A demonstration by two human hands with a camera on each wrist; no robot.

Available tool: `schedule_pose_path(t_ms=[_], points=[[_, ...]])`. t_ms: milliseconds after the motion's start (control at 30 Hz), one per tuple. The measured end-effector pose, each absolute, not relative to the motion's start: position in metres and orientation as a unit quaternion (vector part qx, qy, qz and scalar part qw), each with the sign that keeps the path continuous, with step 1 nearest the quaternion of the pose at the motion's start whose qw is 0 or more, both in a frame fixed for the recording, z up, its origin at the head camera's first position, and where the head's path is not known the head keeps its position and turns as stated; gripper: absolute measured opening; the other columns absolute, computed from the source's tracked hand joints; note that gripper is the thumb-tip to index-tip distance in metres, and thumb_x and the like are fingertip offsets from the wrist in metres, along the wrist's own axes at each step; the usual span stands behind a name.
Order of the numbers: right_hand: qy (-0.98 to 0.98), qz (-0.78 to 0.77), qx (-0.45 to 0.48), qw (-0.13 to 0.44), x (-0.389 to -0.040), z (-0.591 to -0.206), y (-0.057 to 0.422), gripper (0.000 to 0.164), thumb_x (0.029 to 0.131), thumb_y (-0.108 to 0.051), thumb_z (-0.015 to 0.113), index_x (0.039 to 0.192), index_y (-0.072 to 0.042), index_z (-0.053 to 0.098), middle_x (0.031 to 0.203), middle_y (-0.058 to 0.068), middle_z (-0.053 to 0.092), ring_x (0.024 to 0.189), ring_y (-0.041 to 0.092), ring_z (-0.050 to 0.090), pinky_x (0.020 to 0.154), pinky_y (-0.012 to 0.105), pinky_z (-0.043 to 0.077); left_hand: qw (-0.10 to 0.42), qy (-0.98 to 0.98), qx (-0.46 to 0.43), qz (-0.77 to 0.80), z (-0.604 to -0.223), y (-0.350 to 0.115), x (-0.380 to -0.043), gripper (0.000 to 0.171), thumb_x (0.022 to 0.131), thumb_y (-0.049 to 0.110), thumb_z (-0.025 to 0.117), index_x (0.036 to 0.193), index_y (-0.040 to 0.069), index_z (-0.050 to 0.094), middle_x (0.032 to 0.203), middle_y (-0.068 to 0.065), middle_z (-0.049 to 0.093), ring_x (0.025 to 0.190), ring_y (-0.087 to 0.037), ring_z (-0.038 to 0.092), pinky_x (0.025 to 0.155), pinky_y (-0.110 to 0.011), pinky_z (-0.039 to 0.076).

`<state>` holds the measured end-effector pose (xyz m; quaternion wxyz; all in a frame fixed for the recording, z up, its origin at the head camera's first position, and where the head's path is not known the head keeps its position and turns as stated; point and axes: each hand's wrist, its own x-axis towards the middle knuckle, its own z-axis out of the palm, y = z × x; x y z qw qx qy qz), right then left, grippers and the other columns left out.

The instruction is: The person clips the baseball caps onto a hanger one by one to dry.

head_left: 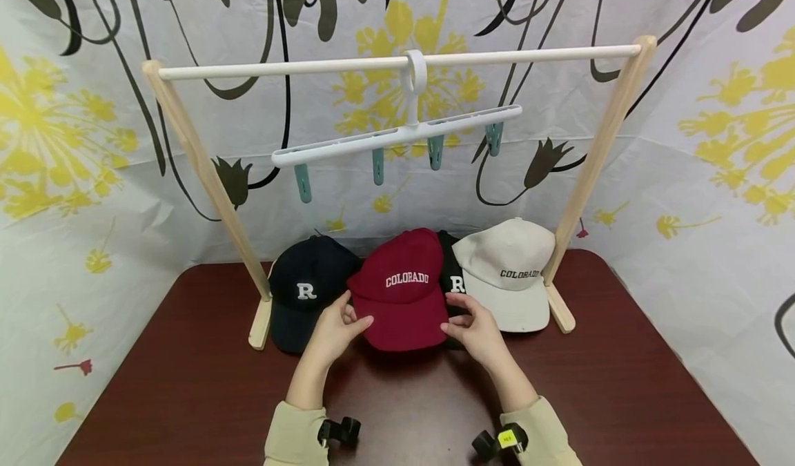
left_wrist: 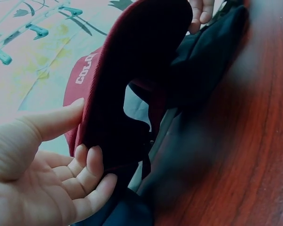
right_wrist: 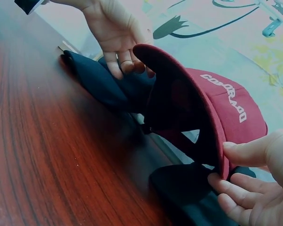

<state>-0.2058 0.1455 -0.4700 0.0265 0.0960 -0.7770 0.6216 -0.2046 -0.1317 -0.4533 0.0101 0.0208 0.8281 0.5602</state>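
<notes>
A dark red baseball cap (head_left: 400,321) lettered COLORADO is held between both hands, its brim toward me. My left hand (head_left: 334,326) pinches the left edge of the brim, thumb on top and fingers beneath, as the left wrist view shows. On the opposite edge my right hand (head_left: 477,329) pinches the brim the same way. Seen in the right wrist view, the underside of the red cap (right_wrist: 235,103) is dark and the brim is raised off the table. Behind it, a navy cap (head_left: 310,273) with an R, a partly hidden black cap (head_left: 456,285) and a cream cap (head_left: 512,266) sit in a row.
Over the caps stands a wooden rack with a white rod (head_left: 279,69). From the rod hangs a white clip hanger (head_left: 348,147), tilted, with several teal clips (head_left: 435,152). The brown table (head_left: 186,383) meets a patterned cloth (head_left: 81,245) at the back and sides.
</notes>
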Motion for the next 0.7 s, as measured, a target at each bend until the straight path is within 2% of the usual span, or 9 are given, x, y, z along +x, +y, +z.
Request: schedule_pose_path(t_ms=[367, 467, 567, 633, 700], points=[[-0.776, 0.622, 0.101, 0.012, -0.204, -0.465, 0.147, 0.056, 0.078, 0.011, 0.072, 0.13, 0.001, 0.054, 0.13, 0.02, 0.052, 0.087, 0.024, 0.064, 0.068, 0.025, 0.053, 0.011, 0.826, 0.028, 0.563, -0.448, -0.135, -0.202, 0.07, 0.085, 0.012, 0.073, 0.141, -0.008, 0.036, 0.085, -0.007, 0.05, 0.081, -0.02, 0.046, 0.071, -0.032, 0.041], [-0.781, 0.615, 0.104, 0.022, -0.204, -0.463, 0.148, 0.059, 0.077, 0.012, 0.073, 0.131, -0.001, 0.054, 0.13, 0.017, 0.053, 0.088, 0.023, 0.063, 0.069, 0.024, 0.052, 0.0, 0.824, 0.047, 0.564, -0.447, -0.135, -0.201, 0.058, 0.085, 0.009, 0.074, 0.133, -0.007, 0.045, 0.085, -0.007, 0.051, 0.081, -0.02, 0.047, 0.07, -0.033, 0.042], [-0.785, 0.607, 0.111, 0.045, -0.203, -0.459, 0.147, 0.062, 0.075, 0.012, 0.074, 0.132, -0.001, 0.053, 0.131, 0.016, 0.054, 0.091, 0.025, 0.063, 0.073, 0.025, 0.052, -0.016, 0.827, 0.072, 0.557, -0.447, -0.133, -0.201, 0.039, 0.084, 0.007, 0.074, 0.116, -0.003, 0.055, 0.083, -0.006, 0.051, 0.079, -0.02, 0.048, 0.067, -0.031, 0.043], [-0.786, 0.605, 0.114, 0.059, -0.203, -0.457, 0.147, 0.065, 0.074, 0.013, 0.074, 0.133, -0.002, 0.053, 0.132, 0.016, 0.053, 0.092, 0.029, 0.063, 0.075, 0.026, 0.051, -0.027, 0.832, 0.081, 0.549, -0.447, -0.132, -0.201, 0.03, 0.084, 0.007, 0.074, 0.107, -0.002, 0.058, 0.081, -0.006, 0.051, 0.078, -0.019, 0.049, 0.065, -0.031, 0.043], [-0.786, 0.604, 0.117, 0.068, -0.202, -0.455, 0.147, 0.066, 0.074, 0.013, 0.075, 0.134, -0.002, 0.052, 0.133, 0.016, 0.053, 0.093, 0.031, 0.062, 0.076, 0.026, 0.051, -0.039, 0.839, 0.085, 0.536, -0.448, -0.132, -0.201, 0.027, 0.084, 0.007, 0.073, 0.105, -0.001, 0.059, 0.08, -0.005, 0.051, 0.078, -0.019, 0.049, 0.065, -0.031, 0.043]])
